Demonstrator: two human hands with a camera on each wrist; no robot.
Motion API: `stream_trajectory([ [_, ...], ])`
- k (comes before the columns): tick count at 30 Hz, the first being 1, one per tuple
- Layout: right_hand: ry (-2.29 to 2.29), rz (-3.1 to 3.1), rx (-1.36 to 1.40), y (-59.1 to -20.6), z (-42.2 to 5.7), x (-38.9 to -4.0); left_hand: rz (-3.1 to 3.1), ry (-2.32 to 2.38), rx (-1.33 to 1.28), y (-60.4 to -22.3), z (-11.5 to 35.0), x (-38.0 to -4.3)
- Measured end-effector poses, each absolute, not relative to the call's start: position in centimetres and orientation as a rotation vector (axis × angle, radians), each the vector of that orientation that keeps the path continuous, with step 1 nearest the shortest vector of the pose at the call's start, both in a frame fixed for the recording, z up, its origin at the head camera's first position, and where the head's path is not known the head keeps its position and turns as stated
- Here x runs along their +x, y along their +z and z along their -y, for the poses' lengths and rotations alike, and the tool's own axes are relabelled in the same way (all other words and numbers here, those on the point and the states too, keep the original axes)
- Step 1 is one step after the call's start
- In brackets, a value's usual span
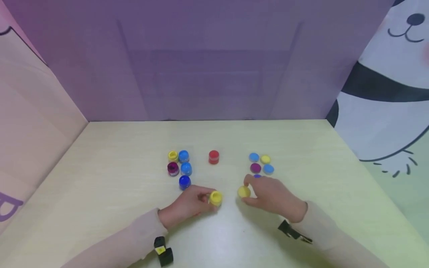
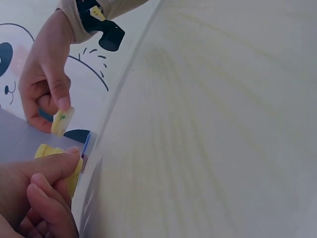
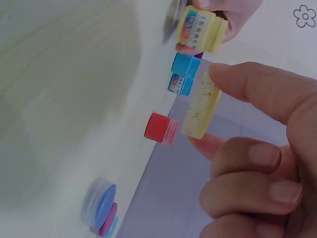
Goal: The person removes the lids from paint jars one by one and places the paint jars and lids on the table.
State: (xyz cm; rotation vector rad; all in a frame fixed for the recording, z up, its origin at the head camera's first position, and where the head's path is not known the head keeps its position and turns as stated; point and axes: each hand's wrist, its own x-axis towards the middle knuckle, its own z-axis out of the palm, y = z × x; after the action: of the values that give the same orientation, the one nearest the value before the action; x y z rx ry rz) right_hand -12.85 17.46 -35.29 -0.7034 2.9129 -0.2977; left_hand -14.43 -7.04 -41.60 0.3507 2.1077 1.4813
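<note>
In the head view my left hand (image 1: 191, 203) grips a small yellow paint jar (image 1: 216, 198), its mouth uncovered and turned up toward the camera. The right wrist view shows a printed label on this jar (image 3: 198, 29) and a narrower neck. Just to the right, my right hand (image 1: 273, 194) pinches a round yellow lid (image 1: 244, 192) between thumb and fingertips. Seen edge-on in the right wrist view, the lid (image 3: 202, 108) has a pale, speckled side. A gap separates lid and jar. Farther back stands a red paint jar (image 1: 213, 157).
Left of centre stand several small jars: yellow (image 1: 173, 156), purple (image 1: 173, 169), two light blue (image 1: 186, 169) and dark blue (image 1: 184, 182). Loose lids lie on the right, including a purple lid (image 1: 256, 168); the right hand partly covers a dark blue lid (image 1: 257, 175). Walls border the table (image 1: 117, 167).
</note>
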Motion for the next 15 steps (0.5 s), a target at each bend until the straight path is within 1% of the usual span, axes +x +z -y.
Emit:
stream_trajectory([
  [15,-0.310,-2.927,-0.650,-35.9,-19.8,-13.2,-2.195,1.445,0.212,-39.8,10.3,-14.8],
])
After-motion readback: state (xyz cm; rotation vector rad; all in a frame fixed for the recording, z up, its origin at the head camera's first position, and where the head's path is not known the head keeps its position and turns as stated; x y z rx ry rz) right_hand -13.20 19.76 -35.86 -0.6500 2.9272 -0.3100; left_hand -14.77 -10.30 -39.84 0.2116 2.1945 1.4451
